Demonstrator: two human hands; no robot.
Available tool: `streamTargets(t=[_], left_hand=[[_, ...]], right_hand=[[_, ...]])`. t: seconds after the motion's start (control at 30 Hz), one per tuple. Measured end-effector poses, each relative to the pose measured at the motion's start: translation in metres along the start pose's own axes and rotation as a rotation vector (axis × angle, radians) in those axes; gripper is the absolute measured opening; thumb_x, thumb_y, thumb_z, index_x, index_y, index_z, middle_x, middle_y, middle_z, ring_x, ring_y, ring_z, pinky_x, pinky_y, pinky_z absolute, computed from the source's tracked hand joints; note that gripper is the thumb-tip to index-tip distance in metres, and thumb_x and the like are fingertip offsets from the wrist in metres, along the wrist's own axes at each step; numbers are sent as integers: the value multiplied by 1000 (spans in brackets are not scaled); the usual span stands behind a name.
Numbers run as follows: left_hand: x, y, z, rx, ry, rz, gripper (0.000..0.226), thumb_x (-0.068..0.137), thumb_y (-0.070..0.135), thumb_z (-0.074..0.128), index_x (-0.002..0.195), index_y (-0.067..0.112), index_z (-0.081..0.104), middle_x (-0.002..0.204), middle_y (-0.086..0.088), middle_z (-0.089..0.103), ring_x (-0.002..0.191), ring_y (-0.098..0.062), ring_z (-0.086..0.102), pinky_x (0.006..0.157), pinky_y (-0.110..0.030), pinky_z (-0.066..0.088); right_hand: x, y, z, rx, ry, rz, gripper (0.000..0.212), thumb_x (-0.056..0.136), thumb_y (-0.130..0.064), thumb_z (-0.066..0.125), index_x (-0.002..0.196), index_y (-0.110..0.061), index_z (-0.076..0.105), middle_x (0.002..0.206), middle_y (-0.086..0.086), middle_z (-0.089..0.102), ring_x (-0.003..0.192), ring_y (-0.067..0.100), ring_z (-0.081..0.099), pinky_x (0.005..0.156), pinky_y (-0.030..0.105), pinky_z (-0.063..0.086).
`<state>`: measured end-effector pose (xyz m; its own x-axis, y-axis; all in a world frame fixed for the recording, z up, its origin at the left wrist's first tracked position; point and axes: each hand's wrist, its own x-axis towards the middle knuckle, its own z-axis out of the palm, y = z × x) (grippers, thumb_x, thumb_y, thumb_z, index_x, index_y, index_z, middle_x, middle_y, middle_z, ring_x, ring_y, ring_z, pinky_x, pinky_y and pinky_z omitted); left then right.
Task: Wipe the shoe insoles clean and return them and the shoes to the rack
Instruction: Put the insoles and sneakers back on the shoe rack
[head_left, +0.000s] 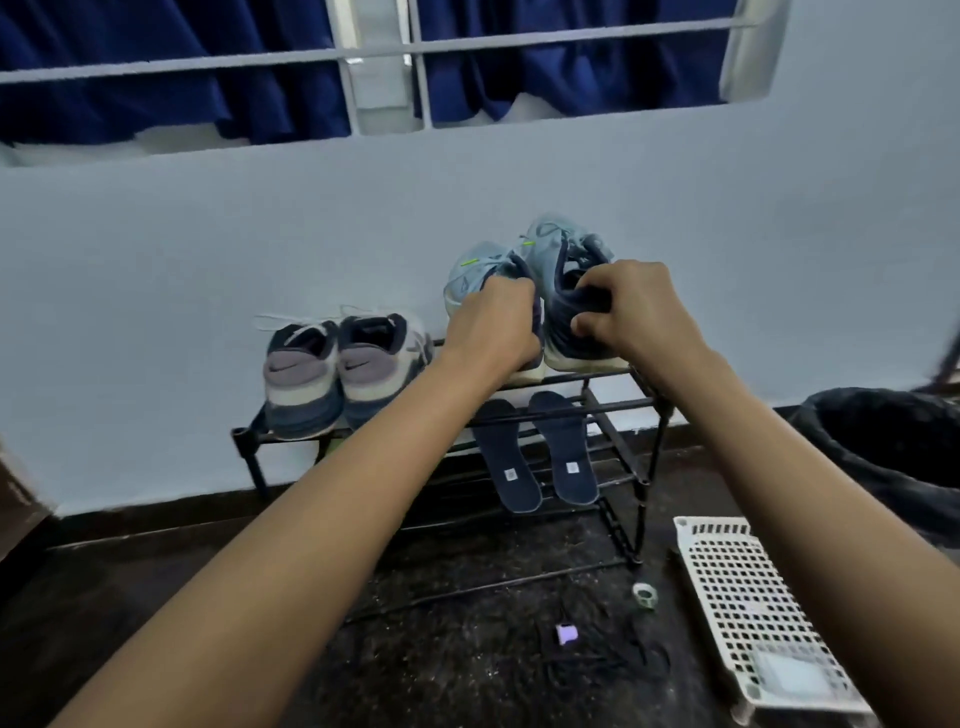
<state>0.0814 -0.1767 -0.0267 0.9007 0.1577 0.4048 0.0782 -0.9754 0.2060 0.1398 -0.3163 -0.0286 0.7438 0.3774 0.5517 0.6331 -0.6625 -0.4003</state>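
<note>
While two hands reached to the top shelf of the one black rack (644, 467), four shoes sat on it: two light blue shoes (470, 273) with navy linings at the right end, and two grey and navy shoes (332, 374) at the left. The left hand (493, 322) gripped one blue shoe's heel, the right hand (639, 312) the other's. Two dark navy insoles (506, 457), each with a small pale label, lay side by side on the lower bars. One white basket (737, 582) lay on the floor.

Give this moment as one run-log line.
left hand: grips one light-blue mesh sneaker | right hand: grips other light-blue sneaker | place: top of black metal rack | navy insoles: lower tier
</note>
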Motion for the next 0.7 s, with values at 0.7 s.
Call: streamTargets(t=[0.7], left_hand=[[34,-14,107,-39,4,48,20,86,9,57,105,4,54,113,-16,57,96,-39,60,78,-45,49]], right_hand=[[15,72,74,-30,-125,77,32,77,-4,68,108,-5,66,110,16,65,107,31,55,86,30,42]])
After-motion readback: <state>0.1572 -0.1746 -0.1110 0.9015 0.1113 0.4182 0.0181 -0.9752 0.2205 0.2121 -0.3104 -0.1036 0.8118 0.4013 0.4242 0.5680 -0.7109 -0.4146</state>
